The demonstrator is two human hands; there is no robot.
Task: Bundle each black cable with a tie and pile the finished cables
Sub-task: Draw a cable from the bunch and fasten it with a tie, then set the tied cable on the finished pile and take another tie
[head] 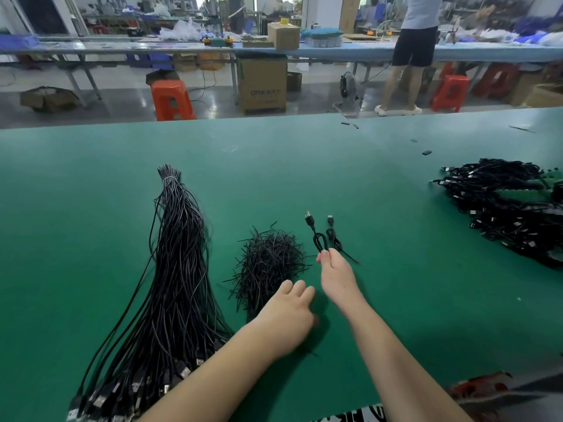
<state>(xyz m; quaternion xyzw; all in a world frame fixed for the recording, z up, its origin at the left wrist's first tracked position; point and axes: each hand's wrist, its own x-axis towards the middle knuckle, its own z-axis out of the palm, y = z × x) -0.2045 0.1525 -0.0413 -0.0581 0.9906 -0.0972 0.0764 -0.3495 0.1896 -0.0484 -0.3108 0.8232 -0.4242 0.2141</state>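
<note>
- Here, on the green table (91,178), the unbundled black cables (176,254) lie in one long sheaf at my far left, cinched near the top end by a pale tie and fanning out toward me, with their USB plugs (100,400) at the near edge.
- Just right of that sheaf sits the loose heap of black twist ties (268,263).
- My left hand (286,318) reaches past the near edge of that heap, palm down, fingers bent and close together; I think it holds nothing, though the fingertips are partly hidden from me.
- My right hand (335,278) is stretched forward just beside the ties, its thumb and fingers pinching the folded black cable (323,239).
- That cable lies out ahead of my fingers on the table, its two plug ends side by side and pointing away from me, a thin tail trailing off to the right.
- Well apart, at the far right, is the pile of finished cables (511,214), a tangled black mound.
- Beyond the table stand orange stools (172,100), a cardboard box (262,85), and a person in dark shorts (414,47) at another bench.
</note>
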